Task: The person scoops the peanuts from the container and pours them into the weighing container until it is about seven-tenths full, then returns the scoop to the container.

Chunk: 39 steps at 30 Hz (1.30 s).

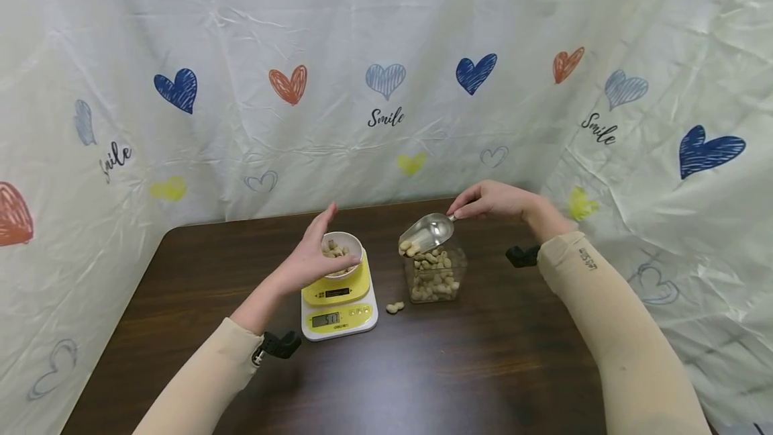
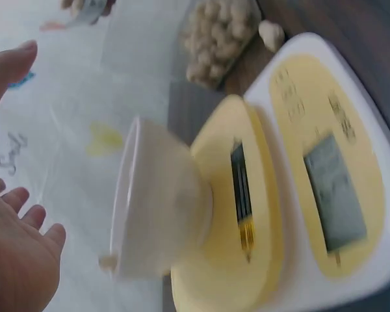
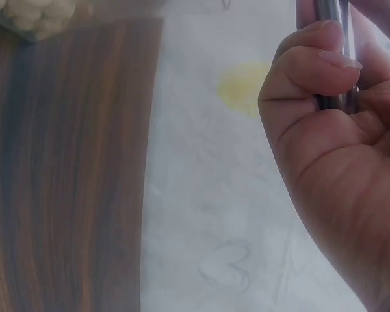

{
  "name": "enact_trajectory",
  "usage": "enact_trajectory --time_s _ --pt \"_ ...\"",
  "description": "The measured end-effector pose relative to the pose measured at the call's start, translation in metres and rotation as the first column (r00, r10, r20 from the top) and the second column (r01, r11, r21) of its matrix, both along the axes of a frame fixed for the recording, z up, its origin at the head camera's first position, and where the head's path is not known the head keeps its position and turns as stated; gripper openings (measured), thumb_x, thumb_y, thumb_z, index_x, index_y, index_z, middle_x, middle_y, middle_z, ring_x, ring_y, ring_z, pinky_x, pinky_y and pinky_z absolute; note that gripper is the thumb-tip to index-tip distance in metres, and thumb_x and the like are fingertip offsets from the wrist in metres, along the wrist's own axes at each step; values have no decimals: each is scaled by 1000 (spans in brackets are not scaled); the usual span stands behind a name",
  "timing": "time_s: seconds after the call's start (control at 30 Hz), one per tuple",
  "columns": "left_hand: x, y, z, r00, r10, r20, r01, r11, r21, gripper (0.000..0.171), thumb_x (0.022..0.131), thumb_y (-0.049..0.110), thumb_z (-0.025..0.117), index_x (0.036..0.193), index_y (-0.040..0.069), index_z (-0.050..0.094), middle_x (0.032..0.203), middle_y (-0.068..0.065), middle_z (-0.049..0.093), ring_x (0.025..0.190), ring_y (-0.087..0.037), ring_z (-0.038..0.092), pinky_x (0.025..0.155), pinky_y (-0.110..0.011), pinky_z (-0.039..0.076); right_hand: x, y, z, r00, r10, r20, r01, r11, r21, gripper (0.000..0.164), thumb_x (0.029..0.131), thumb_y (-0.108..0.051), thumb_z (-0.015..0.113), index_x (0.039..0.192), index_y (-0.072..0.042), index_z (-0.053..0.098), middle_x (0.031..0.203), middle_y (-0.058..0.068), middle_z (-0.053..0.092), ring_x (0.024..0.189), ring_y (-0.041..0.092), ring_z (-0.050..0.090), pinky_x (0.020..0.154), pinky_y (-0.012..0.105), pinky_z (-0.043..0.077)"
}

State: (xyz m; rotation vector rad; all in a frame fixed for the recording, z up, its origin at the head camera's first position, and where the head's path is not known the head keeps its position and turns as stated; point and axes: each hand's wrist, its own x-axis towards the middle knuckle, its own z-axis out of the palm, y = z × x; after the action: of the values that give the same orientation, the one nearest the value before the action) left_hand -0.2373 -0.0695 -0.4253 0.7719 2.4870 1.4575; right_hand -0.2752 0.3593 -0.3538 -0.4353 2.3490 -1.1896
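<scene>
My right hand (image 1: 492, 200) grips the handle of a metal scoop (image 1: 432, 230), fingers curled round it in the right wrist view. A few peanuts (image 1: 409, 248) lie at the scoop's lip, above a clear plastic container (image 1: 436, 291) that holds many more. My left hand (image 1: 311, 260), thumb and fingers spread, is beside a white bowl (image 1: 342, 243) of peanuts. In the left wrist view a gap shows between that hand (image 2: 19, 240) and the bowl (image 2: 162, 201). Under the bowl stands a yellow and white kitchen scale (image 1: 339, 317) with a lit display.
A loose peanut (image 1: 395, 307) lies on the dark wooden table (image 1: 447, 368) between scale and container. White sheeting printed with hearts (image 1: 386, 79) hangs close behind the table and on both sides.
</scene>
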Motion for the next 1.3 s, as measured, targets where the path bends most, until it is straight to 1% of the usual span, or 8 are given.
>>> enact_trajectory --time_s 0.1,0.2,0.53,0.73,0.9,1.07,1.17,1.3 --pt "-3 -12 -2 999 42 -3 -42 999 -30 117 82 46 86 165 35 4 168 10 12 154 -19 10 118 -58 20 -1 -7 1 1000 11 -8 -11 1000 12 28 97 -25 74 119 -8 76 89 4 61 69 15 45 66 32 44" --pt "-4 -21 -5 998 63 -16 -64 996 -60 119 81 46 87 165 32 4 168 7 13 154 -21 9 118 -58 19 -2 -13 1 1000 15 -2 -15 1000 4 29 96 -26 74 119 -8 76 99 6 65 75 17 49 70 33 47" --pt "-8 -35 -30 999 46 -12 -47 982 -183 129 75 56 88 166 23 3 169 -5 13 154 -31 6 117 -62 20 -2 -37 2 999 -27 -33 27 999 -27 30 96 -27 75 119 -8 77 103 21 65 77 18 53 77 42 49" --pt "-8 -33 -42 998 61 9 -58 979 -194 131 73 55 89 166 15 7 167 -10 19 153 -35 11 116 -63 21 1 -53 4 995 -70 -65 70 998 -9 31 97 -31 74 119 -10 77 94 10 63 81 21 54 79 44 49" --pt "-10 -34 -48 996 86 29 -78 976 -203 129 73 56 89 165 13 10 165 -14 22 151 -38 14 115 -65 23 3 -70 7 991 -118 -60 118 993 0 31 96 -33 74 118 -12 77 92 9 62 82 24 54 78 40 49" --pt "-10 -35 -50 994 98 41 -88 975 -202 123 75 54 88 164 11 15 162 -18 24 149 -41 17 114 -65 25 -2 -84 6 986 -146 -83 149 988 29 28 97 -34 73 118 -16 78 107 10 67 89 29 57 83 44 50" --pt "-10 -36 -52 994 104 43 -94 976 -195 119 75 53 88 163 9 20 160 -19 28 148 -40 20 114 -63 26 -4 -94 6 981 -156 -112 164 985 62 26 97 -36 72 117 -20 78 119 4 68 99 26 60 86 44 51" --pt "-10 -38 -53 993 111 50 -100 978 -184 119 75 53 89 161 6 23 158 -19 29 147 -39 20 114 -61 27 -6 -108 9 974 -162 -157 175 982 76 23 98 -34 72 115 -20 79 126 1 67 107 25 62 89 45 51"
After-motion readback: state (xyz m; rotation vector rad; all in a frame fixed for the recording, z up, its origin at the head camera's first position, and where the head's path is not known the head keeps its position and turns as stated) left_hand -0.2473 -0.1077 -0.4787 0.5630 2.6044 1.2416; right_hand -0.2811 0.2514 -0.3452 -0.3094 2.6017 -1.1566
